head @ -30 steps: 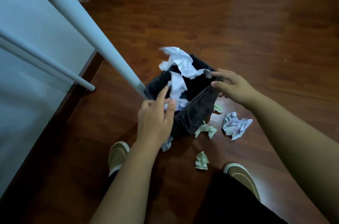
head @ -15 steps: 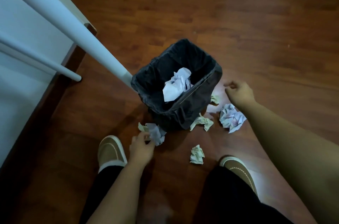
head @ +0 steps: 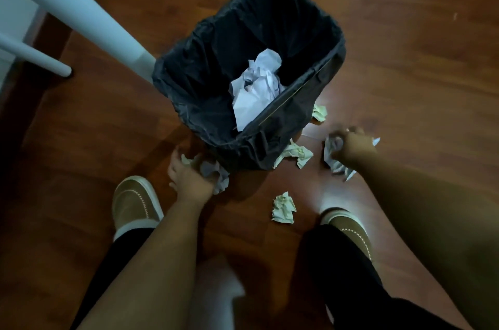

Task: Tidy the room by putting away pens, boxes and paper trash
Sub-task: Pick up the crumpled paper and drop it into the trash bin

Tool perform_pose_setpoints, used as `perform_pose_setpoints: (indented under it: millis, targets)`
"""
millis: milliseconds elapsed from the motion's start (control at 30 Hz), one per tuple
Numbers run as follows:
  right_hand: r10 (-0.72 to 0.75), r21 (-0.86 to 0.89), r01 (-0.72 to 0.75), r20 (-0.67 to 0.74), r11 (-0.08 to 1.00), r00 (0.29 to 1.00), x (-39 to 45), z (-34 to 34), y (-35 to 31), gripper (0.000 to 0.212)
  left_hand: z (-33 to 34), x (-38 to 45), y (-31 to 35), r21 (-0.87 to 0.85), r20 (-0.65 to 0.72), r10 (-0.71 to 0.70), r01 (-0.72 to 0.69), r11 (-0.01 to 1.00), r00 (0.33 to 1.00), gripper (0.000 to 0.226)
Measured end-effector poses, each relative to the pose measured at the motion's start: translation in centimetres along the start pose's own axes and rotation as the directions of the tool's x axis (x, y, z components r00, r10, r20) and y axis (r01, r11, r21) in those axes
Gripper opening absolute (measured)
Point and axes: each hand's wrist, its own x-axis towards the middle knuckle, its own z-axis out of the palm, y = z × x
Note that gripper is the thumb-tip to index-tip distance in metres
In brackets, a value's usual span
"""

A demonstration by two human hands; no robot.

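Both hands are down at floor level beside the bin. Left hand [head: 189, 175] has its fingers curled around a crumpled wad of white paper [head: 216, 173] at the near corner of the bin, gripping it against the floor. Right hand [head: 351, 144] closes over a second white crumpled sheet [head: 333, 159] to the right of the bin; motion blur there makes it hard to say whether the paper is lifted or only pressed down. Black-lined waste bin [head: 205, 92] stands between the hands, with a large ball of white paper [head: 256, 86] inside it. Three pale green scraps lie loose on the floor: one [head: 320, 113] touching the bin's right side, one [head: 294, 154] at its near edge, and one [head: 283, 207] between the shoes. Brown wooden floor [head: 405, 46] runs all round, and a white furniture leg [head: 81, 13] slants down to the bin's left side.
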Motion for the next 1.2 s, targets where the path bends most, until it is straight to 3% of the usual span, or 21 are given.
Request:
perform_pose_setpoints:
  millis: [67,133,233,300,400,567,700,800,900,967,1033,1133,1200]
  targets:
    - [-0.042,-0.053,0.041,-0.026,0.998,0.999,-1.0,0.1,0.7,0.035,0.0,0.9,0.5,0.064,-0.052,0.055,-0.051,0.997,0.997,0.092]
    - [-0.075,-0.080,0.072,-0.030,0.994,0.997,-2.2,-0.4,1.1,0.030,0.0,2.3,0.0,0.130,-0.062,0.027,-0.019,0.991,0.998,0.099]
    - [-0.107,-0.042,0.106,-0.019,0.993,0.994,-3.9,-1.8,1.2,0.023,-0.3,3.7,-1.3,0.186,0.133,-0.044,0.019,0.982,0.990,0.122]
    - [-0.165,-0.009,0.165,-0.083,0.986,0.983,-5.1,-3.2,1.3,0.022,0.3,3.0,-1.5,0.231,0.249,-0.054,-0.006,0.973,0.967,0.108]
    - [-0.308,0.058,0.325,-0.200,0.944,0.930,-7.2,-5.7,1.2,0.018,1.9,1.3,-2.0,0.167,0.311,-0.015,-0.039,0.985,0.950,0.077]
    - [-0.361,0.104,0.398,-0.262,0.911,0.895,-9.5,-7.4,2.1,0.019,3.9,0.5,-3.5,0.119,0.226,0.051,-0.079,0.990,0.973,0.029]
    - [-0.358,0.198,0.416,-0.273,0.887,0.893,-10.8,-7.5,2.4,0.032,4.3,0.0,-2.8,0.126,0.167,0.024,-0.046,0.991,0.986,0.023]
    - [-0.339,0.412,0.460,-0.334,0.787,0.879,-12.2,-9.3,0.5,0.031,3.7,-1.2,-2.8,0.128,0.147,0.062,-0.081,0.989,0.987,0.018]
    - [-0.317,0.661,0.538,-0.435,0.523,0.843,-14.2,-12.6,-3.1,0.025,1.9,-4.2,-3.0,0.088,0.127,0.097,-0.109,0.990,0.987,0.012]
    - [-0.304,0.723,0.610,-0.531,0.324,0.791,-15.5,-15.2,-5.8,0.023,-0.1,-6.7,-2.7,0.071,0.068,0.145,-0.150,0.986,0.987,0.005]
    - [-0.277,0.728,0.655,-0.599,0.204,0.751,-16.0,-17.4,-8.4,0.022,-2.4,-8.7,-2.2,0.056,0.015,0.207,-0.207,0.977,0.978,0.013]
    - [-0.237,0.738,0.655,-0.616,0.160,0.752,-15.5,-19.1,-11.8,0.020,-6.3,-10.7,0.2,0.029,-0.076,0.293,-0.292,0.956,0.953,0.023]
    - [-0.271,0.734,0.638,-0.581,0.234,0.768,-14.6,-18.9,-12.6,0.021,-9.0,-12.4,3.2,-0.026,-0.158,0.383,-0.391,0.920,0.910,0.024]
